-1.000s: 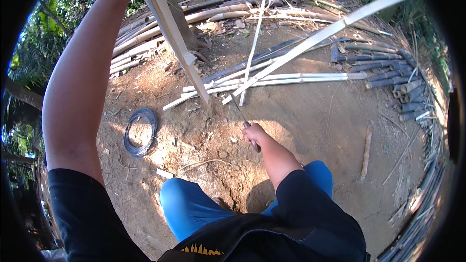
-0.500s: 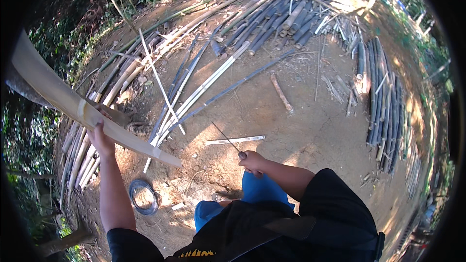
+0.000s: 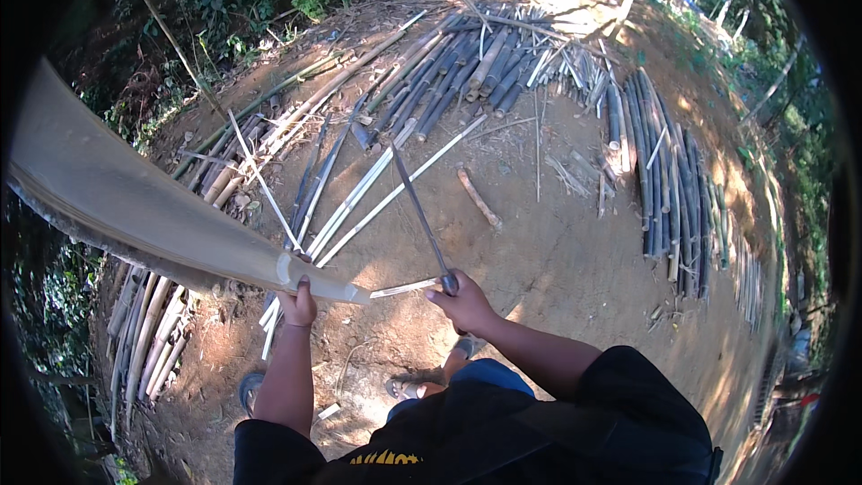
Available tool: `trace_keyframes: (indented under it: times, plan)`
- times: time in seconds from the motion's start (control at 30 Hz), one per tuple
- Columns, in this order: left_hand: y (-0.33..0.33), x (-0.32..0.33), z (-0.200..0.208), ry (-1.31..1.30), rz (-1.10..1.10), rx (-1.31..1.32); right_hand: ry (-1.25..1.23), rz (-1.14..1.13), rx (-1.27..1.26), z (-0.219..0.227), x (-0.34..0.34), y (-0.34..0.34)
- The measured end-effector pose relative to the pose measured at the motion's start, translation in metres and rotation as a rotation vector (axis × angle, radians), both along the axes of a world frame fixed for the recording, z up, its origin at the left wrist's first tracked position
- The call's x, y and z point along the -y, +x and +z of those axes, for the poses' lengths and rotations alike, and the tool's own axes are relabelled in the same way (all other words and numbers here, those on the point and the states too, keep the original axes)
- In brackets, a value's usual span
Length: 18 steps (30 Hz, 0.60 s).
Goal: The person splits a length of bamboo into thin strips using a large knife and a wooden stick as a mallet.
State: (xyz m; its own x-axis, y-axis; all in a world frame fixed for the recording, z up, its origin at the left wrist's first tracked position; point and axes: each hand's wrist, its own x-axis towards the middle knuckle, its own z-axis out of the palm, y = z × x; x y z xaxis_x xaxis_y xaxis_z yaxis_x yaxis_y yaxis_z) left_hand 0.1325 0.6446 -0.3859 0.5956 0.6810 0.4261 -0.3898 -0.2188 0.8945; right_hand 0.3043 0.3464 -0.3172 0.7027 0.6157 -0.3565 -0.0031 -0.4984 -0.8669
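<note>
My left hand [image 3: 298, 303] is closed on the near end of a long split bamboo piece [image 3: 171, 207], its pale hollow side showing, with a node ring by my thumb. The bamboo slants off to the upper left, where it looks very large close to the camera. In my right hand [image 3: 465, 305] is the handle of a machete [image 3: 417, 200]. Its dark narrow blade points up and away, tilted a little left, apart from the bamboo's end. A short pale strip [image 3: 404, 288] on the dirt lies between my hands in the picture.
Dark bamboo poles [image 3: 449, 81] are heaped at the far side; another stack [image 3: 669, 180] lies right. Pale split strips [image 3: 355, 202] spread across the ground ahead. A short brown stick [image 3: 479, 198] lies beyond the machete. More poles [image 3: 148, 328] are at left, beside green bushes.
My left hand has moved right and nearer, bringing the bamboo's end towards the machete. My right hand has turned the blade more upright and farther forward. The whole view has shifted too.
</note>
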Motion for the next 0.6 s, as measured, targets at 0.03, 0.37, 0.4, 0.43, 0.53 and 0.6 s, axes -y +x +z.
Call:
trace_keyframes:
  times: [0.03, 0.37, 0.4, 0.43, 0.53, 0.6]
  plan:
    - [0.005, 0.006, -0.011, 0.055, 0.04, -0.138, 0.179, 0.032, -0.153, 0.009, -0.017, 0.007]
    - [-0.002, 0.046, -0.073, 0.211, 0.195, -1.065, 0.9, 0.449, -1.301, 0.11, -0.098, 0.062]
    - [0.003, 0.052, -0.065, 0.193, 0.193, -1.098, 0.917, 0.489, -1.325, 0.112, -0.097, 0.066]
    - [0.005, 0.057, -0.059, 0.175, 0.186, -1.134, 0.941, 0.521, -1.35, 0.113, -0.094, 0.069]
    - [0.015, 0.064, -0.069, 0.117, 0.21, -1.099, 0.965, 0.609, -1.359, 0.122, -0.085, 0.077]
    - [0.024, 0.066, -0.066, 0.061, 0.207, -1.153, 0.979, 0.659, -1.386, 0.129, -0.079, 0.082]
